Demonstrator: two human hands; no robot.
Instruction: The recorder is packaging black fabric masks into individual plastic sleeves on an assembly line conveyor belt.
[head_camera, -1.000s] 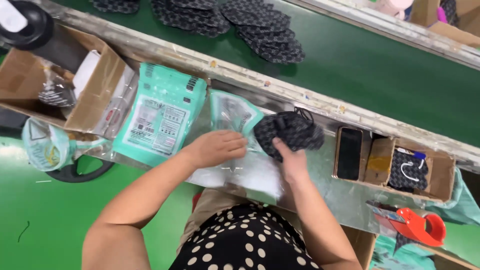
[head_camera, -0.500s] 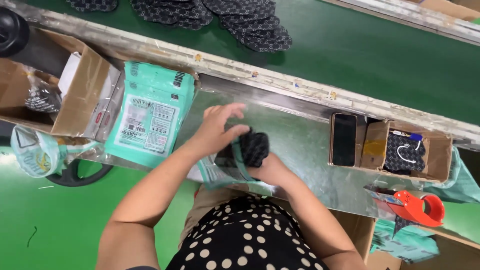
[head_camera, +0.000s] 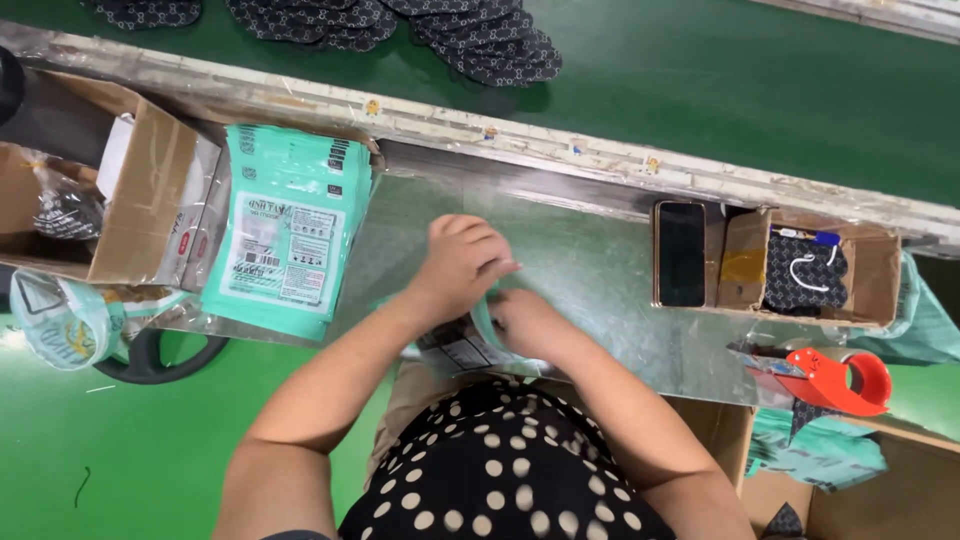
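Observation:
My left hand (head_camera: 462, 264) presses down with curled fingers on a teal plastic pouch (head_camera: 468, 347) lying at the near edge of the metal worktop (head_camera: 590, 270). My right hand (head_camera: 528, 323) grips the same pouch from the right side, close to my body. Only a strip of the pouch and its printed white label show beneath my hands. The dark patterned item seen earlier is out of sight, hidden under my hands or inside the pouch.
A stack of teal pouches (head_camera: 290, 232) lies to the left beside an open cardboard box (head_camera: 130, 205). A phone (head_camera: 682, 253) and a small box holding a dark patterned item (head_camera: 805, 272) stand at the right. A red tape dispenser (head_camera: 835, 380) sits lower right. Patterned items (head_camera: 480, 40) lie on the green belt.
The dark patterned item that my right hand held over the pouch has gone from view. Both hands have drawn closer to my body and closed over the pouch.

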